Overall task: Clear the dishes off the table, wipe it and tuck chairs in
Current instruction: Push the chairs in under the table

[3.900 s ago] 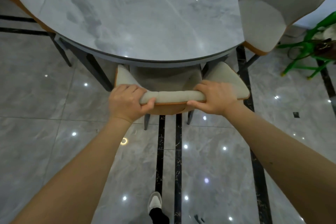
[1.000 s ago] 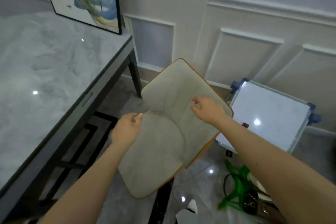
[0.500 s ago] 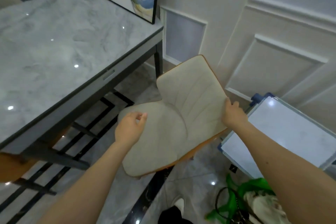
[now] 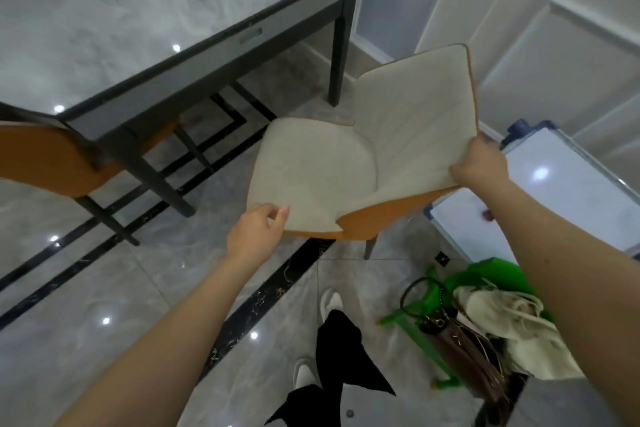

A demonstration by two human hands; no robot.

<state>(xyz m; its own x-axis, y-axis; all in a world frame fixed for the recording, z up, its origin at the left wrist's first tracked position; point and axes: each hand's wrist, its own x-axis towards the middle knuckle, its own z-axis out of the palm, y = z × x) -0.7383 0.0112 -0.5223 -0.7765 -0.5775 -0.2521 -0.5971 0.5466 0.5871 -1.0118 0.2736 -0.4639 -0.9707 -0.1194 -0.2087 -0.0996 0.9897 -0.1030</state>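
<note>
A cream-cushioned chair [image 4: 332, 166] with an orange shell stands off the corner of the grey marble table [image 4: 104, 10], its seat facing the table. My right hand [image 4: 479, 163] grips the near edge of the chair's backrest. My left hand [image 4: 256, 232] is at the seat's front corner with thumb and fingers loosely curled, touching the cushion edge at most. Nothing lies on the tabletop in view.
Another orange chair [image 4: 52, 163] is tucked under the table at the left. A whiteboard [image 4: 561, 191] leans against the panelled wall at the right. A green stool [image 4: 485, 322] with bags on it stands near my feet.
I left the first tucked-in chair and turned to this one. My right hand went from the backrest's face to gripping its edge, and my left hand reached the seat's front corner.
</note>
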